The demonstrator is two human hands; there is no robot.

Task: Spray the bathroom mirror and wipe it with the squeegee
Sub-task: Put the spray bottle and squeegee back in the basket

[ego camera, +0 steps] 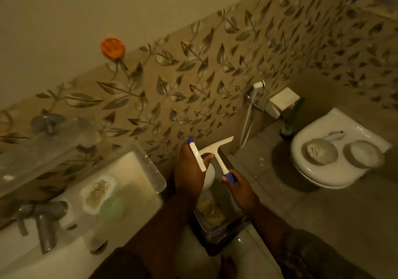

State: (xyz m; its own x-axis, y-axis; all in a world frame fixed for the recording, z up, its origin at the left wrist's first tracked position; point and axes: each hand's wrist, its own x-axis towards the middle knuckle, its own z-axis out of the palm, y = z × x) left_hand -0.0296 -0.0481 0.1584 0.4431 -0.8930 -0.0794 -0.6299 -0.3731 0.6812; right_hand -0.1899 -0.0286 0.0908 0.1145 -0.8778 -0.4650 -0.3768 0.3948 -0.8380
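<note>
My left hand point(189, 171) is closed around a white spray bottle point(208, 176) with a white trigger and a blue nozzle, which points up and away from me. My right hand point(239, 190) grips the blue handle of a white squeegee point(219, 149), with the blade uppermost and next to the bottle. Both are held low, over a bin, in front of the leaf-patterned tiled wall. A blurred patch at the top right may be the mirror; I cannot tell for sure.
A white sink counter point(133, 171) with a soap dish point(98, 192) and a metal tap point(45, 225) lies at the lower left, under a glass shelf point(43, 149). The bin point(217, 216) stands below my hands. A toilet point(336, 171) with two round objects on its lid is at the right.
</note>
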